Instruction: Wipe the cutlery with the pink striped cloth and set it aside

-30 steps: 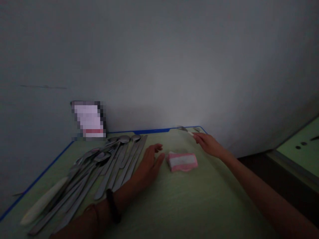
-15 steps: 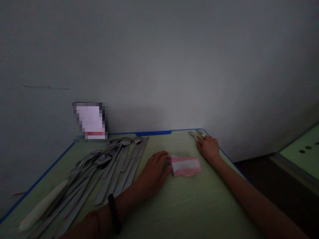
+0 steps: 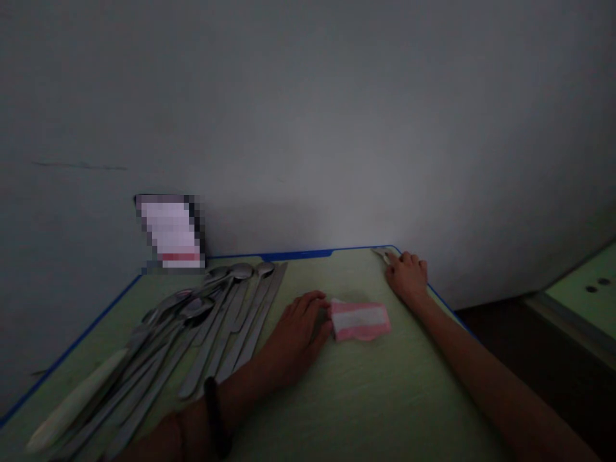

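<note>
My left hand (image 3: pixel 296 337) rests on the table, its fingers extended and thumb apart. Its fingertips are at the left edge of a folded pink-and-white striped cloth (image 3: pixel 360 322). At the far right corner, my right hand (image 3: pixel 408 277) is closed over the pale handle of a small knife (image 3: pixel 380 251), whose blade points left toward the back edge. The fingers hide most of the handle, and whether a second knife lies under them I cannot make out. Left of my left hand spreads a pile of metal spoons (image 3: pixel 199 308) and table knives (image 3: pixel 205 366).
A blurred-out phone or tablet (image 3: pixel 171 231) leans on the wall (image 3: pixel 308 128) at the back left. The pale green table (image 3: pixel 375 410) has a blue rim. A long whitish handle (image 3: pixel 77 401) lies at the near left. Another green surface (image 3: pixel 590 263) shows at the right.
My right hand has moved slightly right and away, toward the corner. Two blades showed in front of it before; now they appear as one cluster. My left hand has stayed in place.
</note>
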A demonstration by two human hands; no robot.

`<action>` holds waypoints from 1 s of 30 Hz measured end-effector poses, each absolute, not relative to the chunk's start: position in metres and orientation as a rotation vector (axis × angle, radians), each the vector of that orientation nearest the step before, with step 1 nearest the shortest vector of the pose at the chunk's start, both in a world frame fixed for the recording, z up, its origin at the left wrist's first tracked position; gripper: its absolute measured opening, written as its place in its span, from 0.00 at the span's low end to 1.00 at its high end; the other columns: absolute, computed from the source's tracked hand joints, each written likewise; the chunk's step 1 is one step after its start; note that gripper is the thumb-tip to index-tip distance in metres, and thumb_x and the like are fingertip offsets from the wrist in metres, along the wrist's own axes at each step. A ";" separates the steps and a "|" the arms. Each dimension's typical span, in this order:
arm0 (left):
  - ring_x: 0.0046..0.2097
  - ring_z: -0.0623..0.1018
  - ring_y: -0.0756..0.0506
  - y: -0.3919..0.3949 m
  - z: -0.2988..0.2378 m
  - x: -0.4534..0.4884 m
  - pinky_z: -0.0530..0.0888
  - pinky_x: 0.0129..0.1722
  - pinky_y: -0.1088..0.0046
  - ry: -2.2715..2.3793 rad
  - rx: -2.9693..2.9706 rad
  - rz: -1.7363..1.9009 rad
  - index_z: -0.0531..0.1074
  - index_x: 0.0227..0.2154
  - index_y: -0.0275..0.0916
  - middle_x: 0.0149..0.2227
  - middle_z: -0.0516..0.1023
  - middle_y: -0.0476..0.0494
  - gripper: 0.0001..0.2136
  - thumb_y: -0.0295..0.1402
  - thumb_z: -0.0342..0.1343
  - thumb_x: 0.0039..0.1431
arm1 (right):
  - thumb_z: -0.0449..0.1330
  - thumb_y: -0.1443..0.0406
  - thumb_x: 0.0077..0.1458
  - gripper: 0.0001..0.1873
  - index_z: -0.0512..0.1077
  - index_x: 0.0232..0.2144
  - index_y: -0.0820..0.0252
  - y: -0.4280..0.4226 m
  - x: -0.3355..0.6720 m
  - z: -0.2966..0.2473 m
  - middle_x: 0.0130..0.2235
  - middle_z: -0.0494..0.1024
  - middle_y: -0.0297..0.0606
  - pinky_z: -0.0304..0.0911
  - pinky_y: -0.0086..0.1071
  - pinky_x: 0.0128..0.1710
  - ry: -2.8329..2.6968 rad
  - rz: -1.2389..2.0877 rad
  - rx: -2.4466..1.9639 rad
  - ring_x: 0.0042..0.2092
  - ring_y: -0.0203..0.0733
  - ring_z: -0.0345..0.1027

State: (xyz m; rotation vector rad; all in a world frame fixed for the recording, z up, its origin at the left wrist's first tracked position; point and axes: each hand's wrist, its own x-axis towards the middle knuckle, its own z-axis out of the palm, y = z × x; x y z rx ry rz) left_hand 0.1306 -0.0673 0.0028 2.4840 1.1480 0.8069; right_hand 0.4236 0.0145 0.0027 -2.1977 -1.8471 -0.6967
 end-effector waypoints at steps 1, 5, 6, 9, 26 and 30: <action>0.57 0.64 0.43 -0.068 0.004 0.131 0.63 0.57 0.59 1.148 2.484 0.795 0.62 0.50 0.40 0.55 0.64 0.40 0.14 0.36 0.45 0.63 | 0.48 0.62 0.58 0.20 0.66 0.51 0.57 0.015 0.424 0.002 0.43 0.70 0.48 0.45 0.40 0.43 -1.844 -0.714 -2.179 0.45 0.50 0.58; 0.57 0.64 0.42 -0.068 0.007 0.131 0.63 0.57 0.57 1.152 2.474 0.769 0.62 0.49 0.40 0.55 0.64 0.39 0.14 0.36 0.46 0.62 | 0.49 0.64 0.57 0.18 0.67 0.50 0.58 0.014 0.423 0.001 0.43 0.70 0.48 0.46 0.41 0.43 -1.858 -0.741 -2.111 0.45 0.51 0.58; 0.57 0.64 0.42 -0.068 0.007 0.131 0.63 0.57 0.57 1.153 2.469 0.771 0.62 0.49 0.40 0.54 0.64 0.39 0.14 0.35 0.46 0.62 | 0.49 0.64 0.57 0.18 0.67 0.49 0.59 0.013 0.422 0.002 0.43 0.70 0.48 0.46 0.41 0.43 -1.868 -0.738 -2.088 0.45 0.51 0.58; 0.56 0.64 0.42 -0.067 0.004 0.132 0.63 0.57 0.58 1.157 2.448 0.801 0.62 0.49 0.39 0.54 0.64 0.38 0.14 0.34 0.46 0.62 | 0.48 0.65 0.58 0.17 0.68 0.48 0.59 0.009 0.413 0.002 0.44 0.70 0.49 0.48 0.42 0.45 -1.921 -0.674 -1.945 0.46 0.51 0.58; 0.44 0.74 0.42 -0.029 0.107 0.022 0.70 0.43 0.66 1.795 2.507 0.047 0.70 0.41 0.36 0.44 0.74 0.36 0.14 0.37 0.46 0.58 | 0.62 0.49 0.45 0.21 0.71 0.34 0.59 -0.023 0.307 0.022 0.31 0.69 0.36 0.55 0.33 0.38 -2.533 0.535 -0.965 0.36 0.39 0.61; 0.43 0.76 0.36 -0.030 0.111 -0.017 0.71 0.37 0.64 2.138 2.151 -0.344 0.71 0.42 0.39 0.44 0.76 0.35 0.19 0.42 0.56 0.47 | 0.62 0.50 0.46 0.19 0.70 0.31 0.60 -0.007 0.284 0.014 0.31 0.69 0.36 0.55 0.31 0.34 -2.481 0.568 -1.013 0.34 0.38 0.61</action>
